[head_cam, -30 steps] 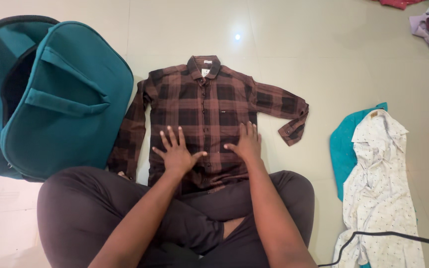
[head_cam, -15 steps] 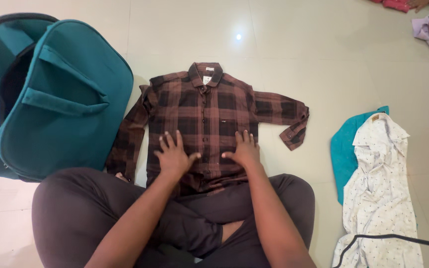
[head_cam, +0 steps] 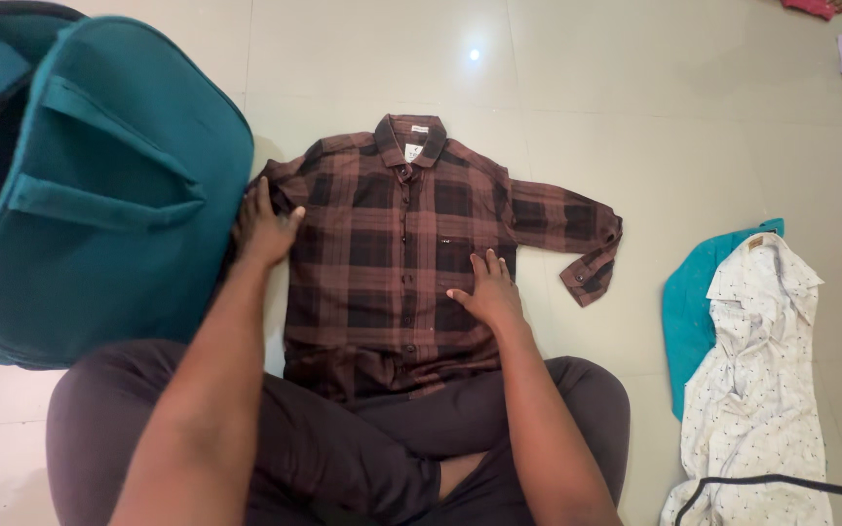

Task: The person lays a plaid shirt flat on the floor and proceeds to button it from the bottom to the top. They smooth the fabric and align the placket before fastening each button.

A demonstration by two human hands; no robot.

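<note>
Teal bag (head_cam: 99, 185), open, just left of the shirt. Plaid shirt (head_cam: 392, 253) flat on floor, collar away from me. My left hand (head_cam: 263, 226) flat on its left sleeve; right hand (head_cam: 487, 290) spread, pressing the front, holding nothing.

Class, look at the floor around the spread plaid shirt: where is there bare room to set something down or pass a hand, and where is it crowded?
Bare tile floor lies open beyond the plaid shirt collar, and between its cuff and the white shirt on the teal cloth. It is crowded on the other side: the left hand sits squeezed against the teal bag. The right hand rests flat on the shirt.
</note>
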